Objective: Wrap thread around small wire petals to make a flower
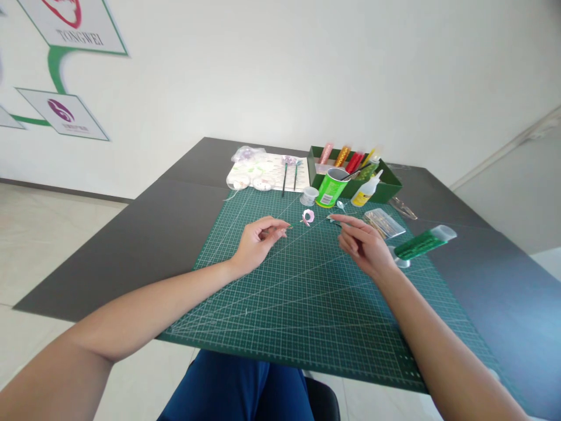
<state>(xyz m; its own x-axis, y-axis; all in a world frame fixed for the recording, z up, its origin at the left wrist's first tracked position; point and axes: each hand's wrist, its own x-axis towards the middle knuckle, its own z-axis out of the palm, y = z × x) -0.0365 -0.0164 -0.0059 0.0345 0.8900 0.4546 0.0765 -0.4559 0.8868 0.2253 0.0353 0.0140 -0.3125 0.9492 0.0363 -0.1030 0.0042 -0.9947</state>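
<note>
My left hand (259,242) is above the green cutting mat (280,304), thumb and forefinger pinched together around something tiny and greenish that I cannot make out. Across from it, my right hand (363,241) also has its fingers closed in a pinch; a small pale bit and a dark sliver show at the fingertips, too small to name. Between the two hands lies a small pink-and-white petal ring (311,216), touched by neither. A small clear lidded tub (309,196) stands just beyond it, and a tiny clear spoon-like piece (340,205) lies beyond my right fingertips.
At the back stand a bright green can (331,190), a white glue bottle (367,190) and a dark green box (390,190) with coloured glitter tubes. A clear case (384,223) and a green glitter tube (421,245) are at right. Flower stems (284,178) lie on a white sheet (272,166).
</note>
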